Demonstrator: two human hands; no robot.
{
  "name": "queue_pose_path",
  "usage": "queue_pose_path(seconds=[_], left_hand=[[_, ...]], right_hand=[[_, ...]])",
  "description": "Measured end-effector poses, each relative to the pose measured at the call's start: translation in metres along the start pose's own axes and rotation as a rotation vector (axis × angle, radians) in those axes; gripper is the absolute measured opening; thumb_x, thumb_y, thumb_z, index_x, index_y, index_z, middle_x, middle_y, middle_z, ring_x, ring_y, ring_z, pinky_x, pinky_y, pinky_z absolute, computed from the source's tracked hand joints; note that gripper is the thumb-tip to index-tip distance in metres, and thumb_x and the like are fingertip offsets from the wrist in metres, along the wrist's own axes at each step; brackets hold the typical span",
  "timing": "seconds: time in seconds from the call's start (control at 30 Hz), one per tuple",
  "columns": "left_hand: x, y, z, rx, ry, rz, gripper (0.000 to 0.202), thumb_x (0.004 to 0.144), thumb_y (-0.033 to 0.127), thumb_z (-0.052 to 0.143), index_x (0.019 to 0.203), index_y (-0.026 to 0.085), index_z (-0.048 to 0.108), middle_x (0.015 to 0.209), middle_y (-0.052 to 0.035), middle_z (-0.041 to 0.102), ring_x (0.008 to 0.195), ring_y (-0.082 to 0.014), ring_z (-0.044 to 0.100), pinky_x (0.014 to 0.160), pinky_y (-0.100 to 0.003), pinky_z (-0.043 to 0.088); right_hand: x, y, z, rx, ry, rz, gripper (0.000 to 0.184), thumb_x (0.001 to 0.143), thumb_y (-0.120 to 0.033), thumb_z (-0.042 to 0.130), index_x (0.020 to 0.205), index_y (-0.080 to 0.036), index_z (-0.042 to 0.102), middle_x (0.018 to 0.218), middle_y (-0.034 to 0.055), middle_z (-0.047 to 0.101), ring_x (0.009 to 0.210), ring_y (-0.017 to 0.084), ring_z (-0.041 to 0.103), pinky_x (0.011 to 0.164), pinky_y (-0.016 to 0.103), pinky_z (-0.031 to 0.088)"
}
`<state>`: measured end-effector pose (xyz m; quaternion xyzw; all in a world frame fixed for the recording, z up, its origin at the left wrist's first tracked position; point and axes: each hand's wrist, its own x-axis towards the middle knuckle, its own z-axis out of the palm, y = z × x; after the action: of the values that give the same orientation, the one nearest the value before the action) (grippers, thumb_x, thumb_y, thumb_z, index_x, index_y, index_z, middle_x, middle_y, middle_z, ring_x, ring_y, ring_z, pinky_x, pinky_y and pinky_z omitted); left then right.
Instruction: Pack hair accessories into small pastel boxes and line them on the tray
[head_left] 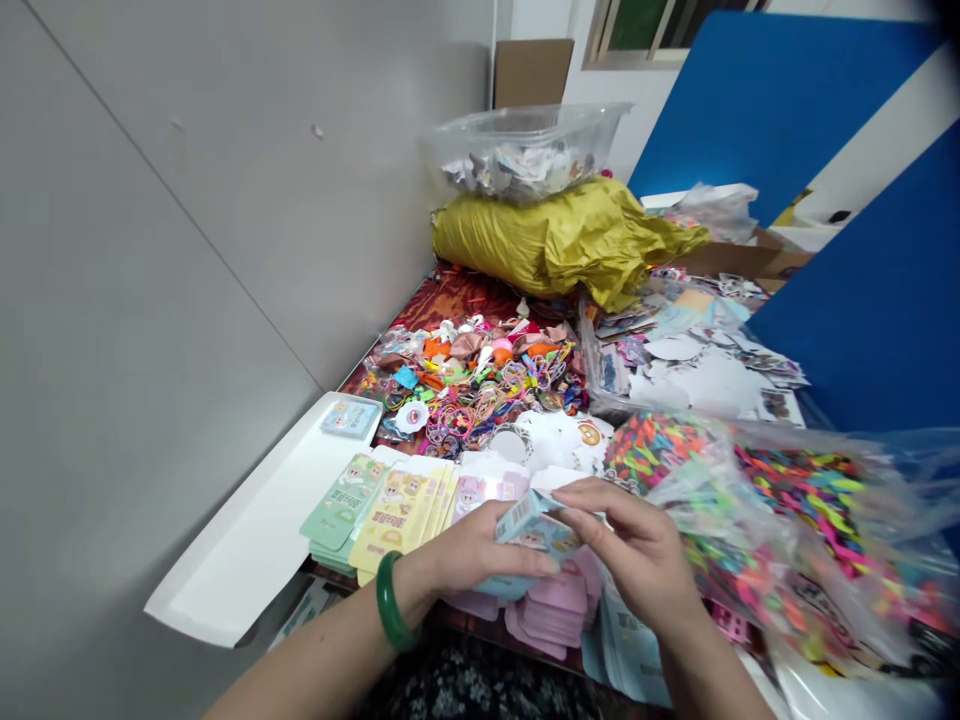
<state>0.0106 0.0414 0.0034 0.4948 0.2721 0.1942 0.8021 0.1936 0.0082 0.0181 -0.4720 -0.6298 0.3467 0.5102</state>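
Observation:
My left hand (472,555) and my right hand (630,550) together hold a small pale-blue printed card packet (536,530) above the table. Its lower part rests in my left fingers, and my right fingertips pinch its upper edge. A stack of pink packets (547,610) lies just below my hands. To the left sit fanned yellow packets (397,515) and green packets (343,503). A bulging transparent bag of multicoloured pieces (787,510) sits against my right hand. A green bangle (390,605) circles my left wrist.
A long white tray (255,530) lies along the grey wall, holding a small blue card. Behind it spreads a heap of hair ties and trinkets (472,385). Further back are white paper offcuts, a mustard-yellow sack, a transparent plastic tub of scraps and blue boards.

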Motion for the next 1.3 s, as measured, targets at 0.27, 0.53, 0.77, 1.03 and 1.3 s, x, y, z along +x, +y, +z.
queue_pose_path(seconds=[0.27,0.53,0.77,1.03,1.3], left_hand=[[0.005,-0.006,-0.002,0.036,0.044,-0.001,0.039,0.071,0.033,0.073,0.104,0.015,0.064,0.092,-0.0038,0.065,0.081,-0.0166,0.056,0.078,-0.028,0.041],[0.007,-0.001,-0.003,0.163,0.060,0.023,0.038,0.072,0.035,0.071,0.103,0.014,0.063,0.090,-0.0035,0.065,0.080,-0.0172,0.055,0.076,-0.028,0.042],[0.005,0.000,-0.003,0.169,0.055,0.018,0.034,0.073,0.033,0.069,0.101,0.014,0.065,0.090,-0.0030,0.064,0.080,-0.0166,0.055,0.078,-0.028,0.042],[0.006,0.002,-0.005,0.290,0.060,0.055,0.034,0.076,0.034,0.064,0.104,0.013,0.063,0.089,-0.0034,0.063,0.079,-0.0178,0.054,0.075,-0.028,0.042],[0.006,-0.004,-0.005,0.329,0.091,0.085,0.026,0.078,0.028,0.062,0.099,0.014,0.062,0.086,-0.0018,0.061,0.074,-0.0152,0.051,0.072,-0.026,0.040]], right_hand=[[-0.001,0.006,-0.007,-0.014,-0.025,0.025,0.017,0.085,-0.025,0.059,0.094,-0.027,0.074,0.094,0.0050,0.072,0.089,0.021,0.066,0.076,0.033,0.055],[-0.001,0.006,-0.009,-0.049,0.010,-0.060,0.016,0.084,-0.020,0.061,0.092,-0.027,0.073,0.090,0.0044,0.072,0.088,0.021,0.066,0.076,0.033,0.054],[-0.004,0.008,-0.006,-0.150,-0.003,-0.163,0.019,0.085,-0.016,0.057,0.095,-0.025,0.070,0.091,0.0062,0.071,0.087,0.021,0.065,0.074,0.035,0.052],[-0.002,0.009,-0.006,-0.187,0.000,-0.145,0.017,0.086,-0.018,0.056,0.094,-0.025,0.069,0.090,0.0051,0.070,0.088,0.021,0.065,0.077,0.033,0.052],[-0.007,0.013,-0.003,-0.197,-0.011,-0.221,0.026,0.085,-0.010,0.053,0.102,-0.025,0.066,0.096,0.0058,0.068,0.091,0.021,0.063,0.078,0.036,0.049]])
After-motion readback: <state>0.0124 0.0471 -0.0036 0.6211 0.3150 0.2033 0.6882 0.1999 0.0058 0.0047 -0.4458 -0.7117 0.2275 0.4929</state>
